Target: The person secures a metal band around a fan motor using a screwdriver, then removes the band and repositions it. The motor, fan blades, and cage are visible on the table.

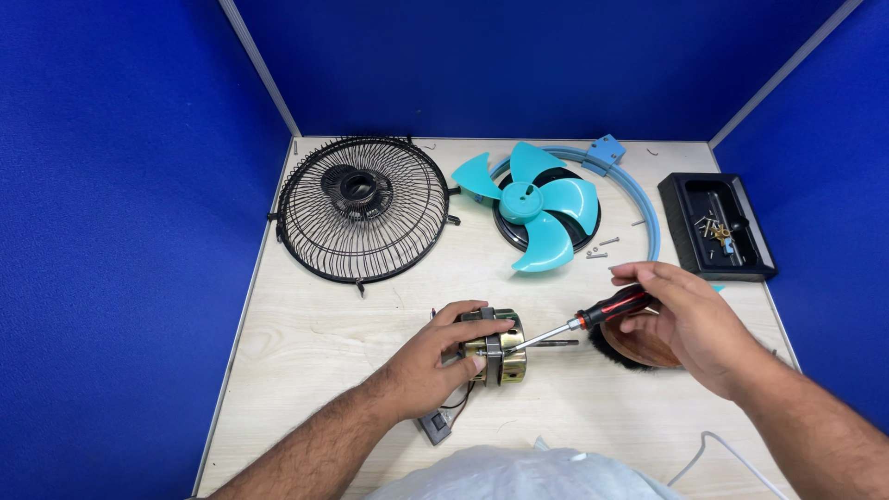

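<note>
The left hand [435,356] lies on a small fan motor [495,347] and grips it from the left side, with the fingers closed over its top. The motor has a brass-coloured body with a dark band around it, and it rests on the light wooden desk [306,343], near the front edge and a little left of the middle. A thin metal shaft [554,343] comes out of the motor toward the right.

The right hand [685,324] is closed around a screwdriver [574,324] with a red and black handle. The metal blade of the screwdriver points down and to the left, and its tip meets the right face of the motor. Under the right hand there is a dark round part [619,356], maybe a cover of the motor, but the hand hides most of it.

Dark wires go from the motor down to a small grey switch box [435,426] near the front of the desk.

Farther back, a black wire fan guard [363,208] lies flat on the left. Just beside it to the right, a turquoise fan blade [537,204] sits on a black round piece, and a light blue ring [648,213] curves around them. A black plastic tray [718,227] with small screws stands at the right edge. Some loose screws [602,248] lie on the desk near the blade. Blue partition walls [120,231] surround the desk.
</note>
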